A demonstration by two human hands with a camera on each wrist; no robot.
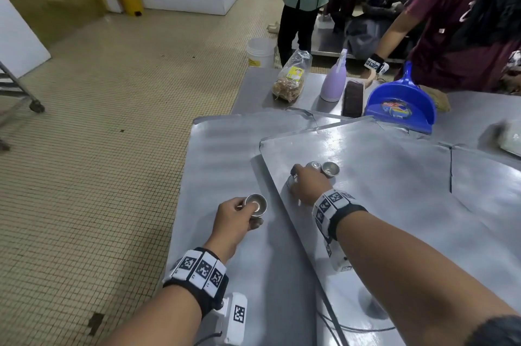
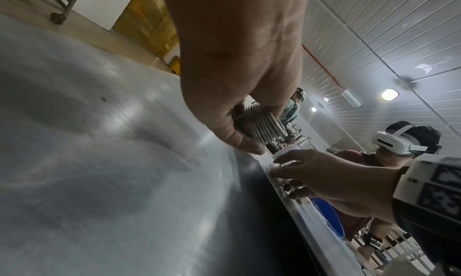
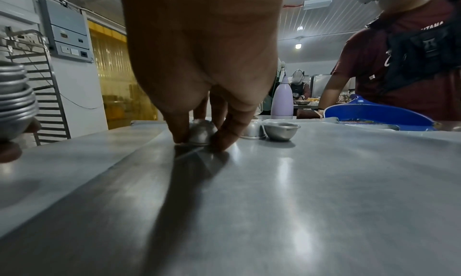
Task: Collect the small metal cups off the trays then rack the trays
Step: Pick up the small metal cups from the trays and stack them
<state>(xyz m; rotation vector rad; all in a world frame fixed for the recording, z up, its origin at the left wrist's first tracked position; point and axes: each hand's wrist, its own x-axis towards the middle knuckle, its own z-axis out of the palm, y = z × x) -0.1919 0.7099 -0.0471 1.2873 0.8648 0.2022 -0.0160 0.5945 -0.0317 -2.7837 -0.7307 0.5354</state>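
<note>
My left hand [image 1: 238,214] grips a nested stack of small metal cups [image 1: 255,204], whose ribbed rims [image 2: 264,123] show in the left wrist view, above the lower tray [image 1: 220,148]. My right hand [image 1: 306,182] is on the upper tray [image 1: 394,176], which lies askew over the lower one. Its fingertips [image 3: 222,140] pinch an upside-down cup [image 3: 201,132] that stands on the tray. Just beyond it are two more cups: one upside down [image 3: 252,131] and one upright [image 3: 280,130], also seen in the head view [image 1: 330,168].
A blue dustpan [image 1: 400,103], a brush [image 1: 353,99], a lilac spray bottle [image 1: 334,82] and a bagged loaf [image 1: 291,78] stand at the table's far side. A person in a maroon shirt [image 1: 462,21] leans there. A tray rack [image 3: 47,95] stands left.
</note>
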